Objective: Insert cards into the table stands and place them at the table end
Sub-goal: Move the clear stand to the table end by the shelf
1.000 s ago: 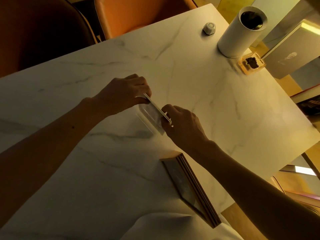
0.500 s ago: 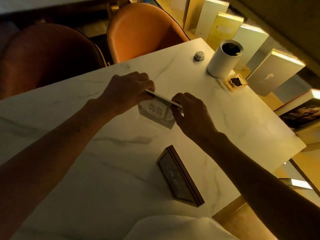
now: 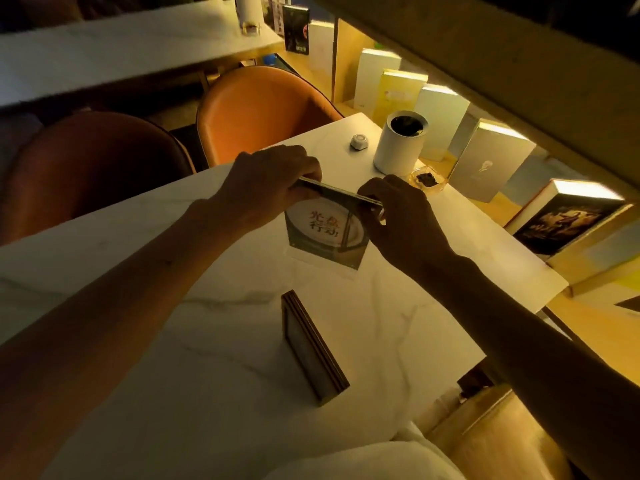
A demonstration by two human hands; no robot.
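Note:
A clear acrylic table stand (image 3: pixel 325 230) stands upright on the white marble table (image 3: pixel 398 323), holding a card with a pale round plate picture and dark characters. My left hand (image 3: pixel 270 183) pinches the stand's top edge at its left end. At the right end of that top edge, my right hand (image 3: pixel 398 216) grips it too. A dark wood-framed stand (image 3: pixel 310 348) rests on the table nearer to me, untouched.
A white cylinder container (image 3: pixel 400 147), a small white puck (image 3: pixel 359 142) and a little glass dish with dark bits (image 3: pixel 427 180) sit at the table's far right end. Books line a lit shelf on the right. Two orange chairs (image 3: pixel 256 109) stand beyond the table.
The acrylic stand has gone from tilted to upright, and its card face now shows. Both hands stay on its top edge. My view has lifted, showing more of the chairs and shelf.

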